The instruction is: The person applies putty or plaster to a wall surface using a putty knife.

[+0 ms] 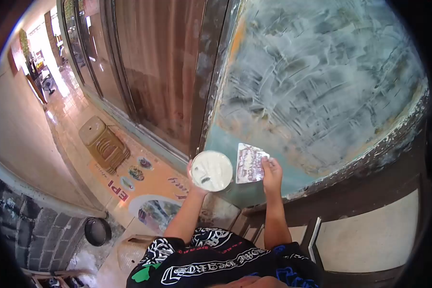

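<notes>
L fingers [189, 169] gripping round white tub [212, 171]; R fingers [273, 163] pinching flat white-smeared scraper [249, 163].
Tub L of scraper, nr blotchy grey-white wall [317, 77].

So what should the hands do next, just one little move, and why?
I'd guess the right hand could dip the flat scraper into the white paste. The scraper has only a patchy smear, the left hand holds the paste close beside it, and the wall shows green below its smeared part.
</notes>
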`<act>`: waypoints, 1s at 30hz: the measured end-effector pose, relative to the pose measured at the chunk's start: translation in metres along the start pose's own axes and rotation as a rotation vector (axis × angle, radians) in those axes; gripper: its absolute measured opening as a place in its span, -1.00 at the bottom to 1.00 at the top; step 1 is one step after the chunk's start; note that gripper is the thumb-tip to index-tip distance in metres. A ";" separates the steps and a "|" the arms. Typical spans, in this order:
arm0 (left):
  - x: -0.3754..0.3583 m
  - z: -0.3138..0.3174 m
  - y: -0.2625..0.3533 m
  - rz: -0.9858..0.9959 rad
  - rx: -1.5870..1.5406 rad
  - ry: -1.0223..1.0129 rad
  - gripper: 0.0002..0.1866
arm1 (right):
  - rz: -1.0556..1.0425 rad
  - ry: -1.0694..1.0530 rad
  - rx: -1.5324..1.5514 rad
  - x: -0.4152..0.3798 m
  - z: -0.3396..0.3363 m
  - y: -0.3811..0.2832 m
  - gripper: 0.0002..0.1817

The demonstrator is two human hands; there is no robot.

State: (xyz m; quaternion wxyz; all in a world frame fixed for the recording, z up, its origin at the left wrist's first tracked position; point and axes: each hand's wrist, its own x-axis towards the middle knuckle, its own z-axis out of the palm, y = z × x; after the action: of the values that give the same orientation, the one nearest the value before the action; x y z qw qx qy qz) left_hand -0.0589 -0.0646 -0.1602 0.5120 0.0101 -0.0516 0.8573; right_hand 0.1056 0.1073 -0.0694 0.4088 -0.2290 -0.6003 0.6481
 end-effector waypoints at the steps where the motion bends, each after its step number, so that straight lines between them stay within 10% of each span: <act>1: 0.006 0.000 -0.002 0.082 0.089 0.079 -0.24 | 0.015 0.006 0.004 -0.006 0.011 0.001 -0.82; 3: 0.007 0.005 -0.003 0.015 0.051 -0.001 -0.23 | 0.245 -0.085 0.093 -0.011 0.029 0.001 -0.84; 14: -0.013 0.037 0.020 0.021 0.067 -0.005 -0.20 | 0.099 -0.268 -0.332 -0.006 0.069 0.021 -0.78; 30: -0.008 0.053 0.046 -0.032 0.137 0.041 -0.25 | 0.132 -0.181 -0.162 -0.014 0.101 0.008 -0.72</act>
State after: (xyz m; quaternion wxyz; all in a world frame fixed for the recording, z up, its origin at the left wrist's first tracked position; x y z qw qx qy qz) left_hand -0.0979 -0.0986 -0.1118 0.5246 0.0284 0.0178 0.8507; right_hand 0.0322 0.0371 -0.0622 0.2895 -0.2410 -0.6688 0.6409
